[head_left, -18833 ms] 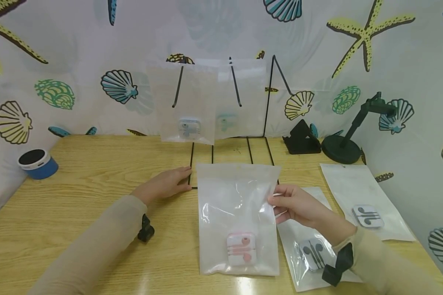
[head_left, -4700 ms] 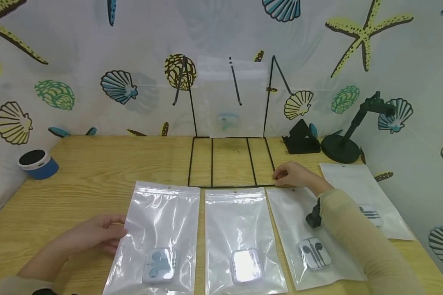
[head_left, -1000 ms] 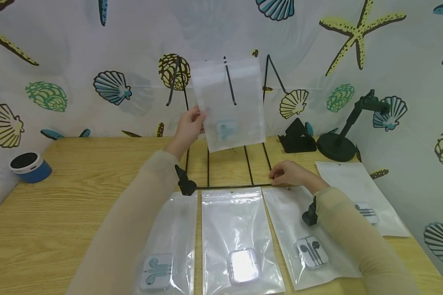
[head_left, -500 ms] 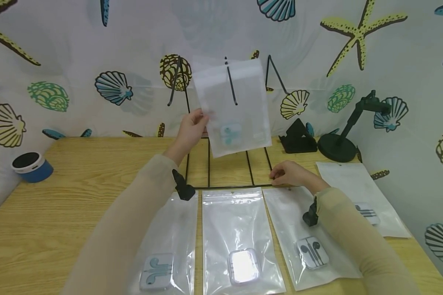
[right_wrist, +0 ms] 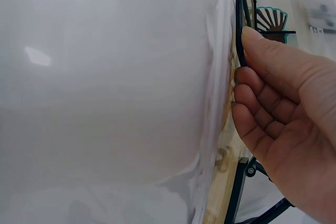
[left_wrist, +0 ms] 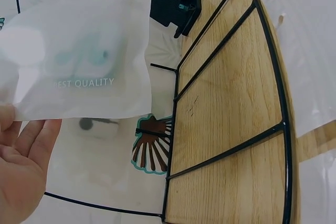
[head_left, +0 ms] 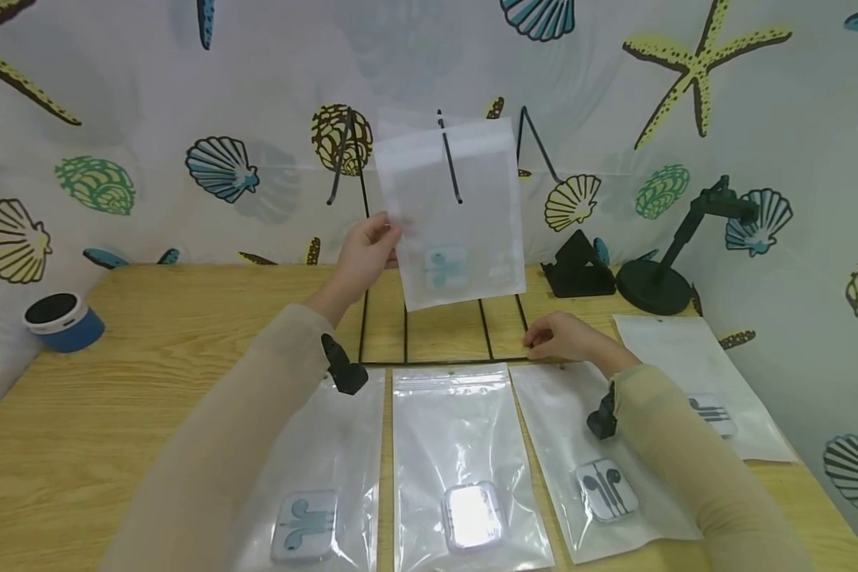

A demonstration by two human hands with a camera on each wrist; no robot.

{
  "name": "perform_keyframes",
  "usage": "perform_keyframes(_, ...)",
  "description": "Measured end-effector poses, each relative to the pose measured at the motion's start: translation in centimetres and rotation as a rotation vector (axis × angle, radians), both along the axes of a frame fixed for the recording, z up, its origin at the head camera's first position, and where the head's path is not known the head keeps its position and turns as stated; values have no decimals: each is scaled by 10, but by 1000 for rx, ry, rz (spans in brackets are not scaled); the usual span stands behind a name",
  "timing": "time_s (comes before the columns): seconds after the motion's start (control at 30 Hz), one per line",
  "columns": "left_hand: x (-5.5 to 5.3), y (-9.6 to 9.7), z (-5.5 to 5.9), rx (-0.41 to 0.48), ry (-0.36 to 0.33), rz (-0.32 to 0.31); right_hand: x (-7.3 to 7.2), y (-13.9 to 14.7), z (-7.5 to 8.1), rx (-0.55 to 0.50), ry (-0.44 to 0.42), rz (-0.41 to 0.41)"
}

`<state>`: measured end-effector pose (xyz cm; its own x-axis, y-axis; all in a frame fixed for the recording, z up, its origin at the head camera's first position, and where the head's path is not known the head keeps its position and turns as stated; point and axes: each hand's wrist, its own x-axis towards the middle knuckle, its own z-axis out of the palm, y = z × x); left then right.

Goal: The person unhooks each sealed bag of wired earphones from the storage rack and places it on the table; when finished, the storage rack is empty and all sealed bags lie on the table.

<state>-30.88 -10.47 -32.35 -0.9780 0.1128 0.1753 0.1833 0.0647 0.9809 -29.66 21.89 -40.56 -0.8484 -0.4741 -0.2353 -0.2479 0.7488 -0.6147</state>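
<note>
My left hand (head_left: 363,250) pinches the left edge of a translucent zip bag (head_left: 482,183) holding a boxed pair of pale blue earphones. "BEST QUALITY" shows on this bag in the left wrist view. The bag tilts slightly and is still along the middle hook (head_left: 450,167) of a black wire rack (left_wrist: 226,151). Behind it, a second earphone case (left_wrist: 86,124) shows faintly in the left wrist view. Thumb and curled fingers of my right hand (head_left: 565,340) pinch the rack's base wire at its near right corner, seen close in the right wrist view.
Several earphone bags lie flat: left bag (head_left: 350,445), middle bag (head_left: 450,429), right bag (head_left: 550,397) and far right bag (head_left: 658,349). A black folding stand (head_left: 579,270) and round-based black stand (head_left: 654,286) stand back right, a blue-and-white speaker (head_left: 67,326) at left.
Earlier, another bag hung from the left hook; bags have since been laid before the rack. My left hand moved from the table to the middle bag, which now hangs lower and nearer.
</note>
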Motion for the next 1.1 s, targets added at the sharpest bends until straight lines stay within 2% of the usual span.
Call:
perform_keyframes(0.23, 8, -4, 2, 17, 12, -27, 0, 0, -1, -8, 9, 16)
perform_keyframes(0.37, 13, -7, 3, 27, 20, -63, 1, 0, 1, 0, 12, 18)
perform_keyframes(0.73, 35, -12, 4, 5, 10, -141, 1, -2, 3, 44, 1, -11)
perform_keyframes(0.93, 45, -13, 4, 28, 25, -152, 1, -3, 3, 59, -12, -24)
perform_keyframes(1.1, 51, -14, 3, 49, 13, -151, 3, -3, 4, 55, 22, 0)
